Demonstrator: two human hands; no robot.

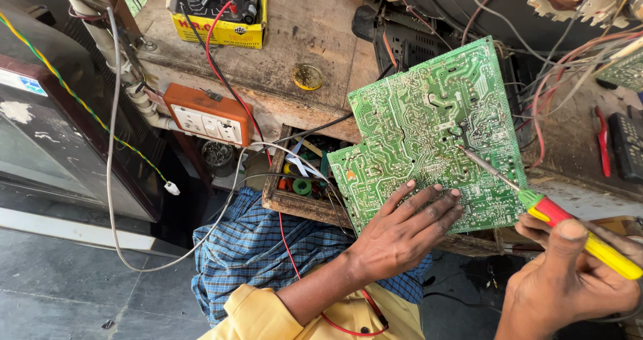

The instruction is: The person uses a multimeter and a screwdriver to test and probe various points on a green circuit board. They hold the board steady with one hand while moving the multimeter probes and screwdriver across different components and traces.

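Right now the left hand (402, 229) lies flat, fingers spread wide, pressing down on the lower edge of the green circuit board (429, 132), gripping nothing, just pinning it steady. The right hand (569, 280) is curled closed around the yellow-and-red handle of a soldering iron (536, 202), thumb on top, and the thin metal shaft runs up and left until its tip touches the solder side of the board near the right-hand middle. The board sits tilted, copper traces up, propped over an open wooden drawer (288, 199) of small parts, with wires trailing off its upper right corner.

Judging by this, a joint is being worked: tip on pad, board held still. What comes after calls for a steady wrist, the tip kept on that one joint and clear of the neighbouring traces, and the left palm not letting the board slide.

Further out: an orange switch-and-socket box (207, 115) at the bench edge, a yellow multimeter (218, 8) at the back with red and black leads, and a small round tin (307, 77) on the worn wooden top.
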